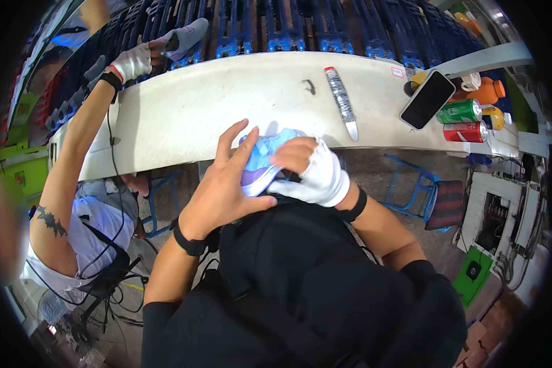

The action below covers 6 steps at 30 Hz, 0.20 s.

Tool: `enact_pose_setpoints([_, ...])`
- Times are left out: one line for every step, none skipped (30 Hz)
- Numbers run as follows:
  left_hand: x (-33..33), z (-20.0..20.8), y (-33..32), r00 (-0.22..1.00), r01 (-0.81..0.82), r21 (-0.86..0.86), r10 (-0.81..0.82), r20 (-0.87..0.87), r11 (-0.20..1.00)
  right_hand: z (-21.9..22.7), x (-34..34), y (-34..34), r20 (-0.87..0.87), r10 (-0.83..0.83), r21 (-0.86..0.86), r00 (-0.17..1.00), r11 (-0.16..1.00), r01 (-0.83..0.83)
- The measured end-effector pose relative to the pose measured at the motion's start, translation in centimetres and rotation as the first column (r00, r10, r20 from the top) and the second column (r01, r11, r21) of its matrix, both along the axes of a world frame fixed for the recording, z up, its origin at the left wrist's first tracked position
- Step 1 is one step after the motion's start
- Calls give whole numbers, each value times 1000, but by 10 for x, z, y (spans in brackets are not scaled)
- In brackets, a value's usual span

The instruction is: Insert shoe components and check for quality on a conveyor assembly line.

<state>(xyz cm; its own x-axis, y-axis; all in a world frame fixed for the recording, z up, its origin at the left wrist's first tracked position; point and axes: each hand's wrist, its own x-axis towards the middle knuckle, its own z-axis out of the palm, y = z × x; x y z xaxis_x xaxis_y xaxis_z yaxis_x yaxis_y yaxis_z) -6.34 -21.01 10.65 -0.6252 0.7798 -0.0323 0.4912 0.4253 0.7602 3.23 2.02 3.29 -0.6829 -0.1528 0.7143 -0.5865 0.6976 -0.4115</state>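
A light blue shoe point(265, 148) with a purple patch and a white sole is held close to my body at the near edge of the white table point(227, 83). My left hand point(222, 184), bare, grips it from the left, the thumb low by the sole and the fingers along the far side. On the right, my right hand point(316, 175) wears a white glove with bare fingertips. Its fingers are curled onto the shoe's upper; what lies under them is hidden. Beyond, a tape-wrapped tool point(340, 101) with a red end and a pale tip lies beside a small dark scrap point(310, 86).
Blue conveyor slats point(282, 27) run behind the table. At left a co-worker's gloved hand point(134, 62) touches a grey shoe point(189, 40). A phone point(428, 100), a green can point(459, 111), a red can point(464, 132) and an orange bottle point(487, 91) crowd the right end.
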Motion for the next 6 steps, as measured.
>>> enact_pose_setpoints([-1, 0, 0, 1000, 5, 9, -5, -2, 1000, 21, -3, 13, 176, -65, -32, 982, 997, 71])
enact_pose_setpoints([-2, -1, 0, 1000, 23, -13, -23, 15, 1000, 32, -2, 28, 349, -131, -48, 928, 986, 157])
enact_pose_setpoints([-5, -2, 2, 999, 43, -34, -42, 30, 999, 1, -6, 47, 293, -459, 126, 838, 888, 442])
enact_pose_setpoints([-8, -3, 2, 999, 45, -32, -45, 28, 998, 20, -22, 55, 635, -679, 421, 368, 704, 572])
enact_pose_setpoints([-9, -3, 5, 993, 92, -27, -94, -71, 995, -34, -26, 94, 71, -830, 411, 553, 530, 742])
enact_pose_setpoints([-13, -6, 6, 978, 120, -34, -124, -170, 992, -55, -32, 108, 201, -849, 505, 489, 518, 691])
